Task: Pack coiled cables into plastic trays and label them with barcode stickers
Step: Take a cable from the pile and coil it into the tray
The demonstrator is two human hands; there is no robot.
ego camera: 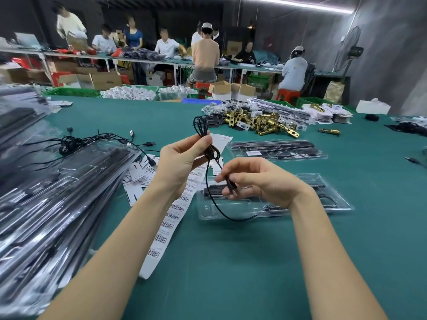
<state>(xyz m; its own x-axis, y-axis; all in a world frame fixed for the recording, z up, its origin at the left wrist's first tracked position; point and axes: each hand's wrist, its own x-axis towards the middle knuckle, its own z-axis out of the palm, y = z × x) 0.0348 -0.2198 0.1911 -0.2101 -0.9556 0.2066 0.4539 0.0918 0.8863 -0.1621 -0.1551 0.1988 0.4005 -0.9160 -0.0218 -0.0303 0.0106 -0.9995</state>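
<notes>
Left hand clenched round looped black cable, coils sticking up above the fingers. Right hand pinching the cable's plug end, lower and just beside. Slack loop hanging down over clear plastic tray on green bench. Barcode sticker strip under left wrist.

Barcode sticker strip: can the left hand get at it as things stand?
Probably not yet. The left hand grips the coiled cable, so its fingers are occupied. The barcode sticker strip lies uncovered on the table just below that wrist.
</notes>
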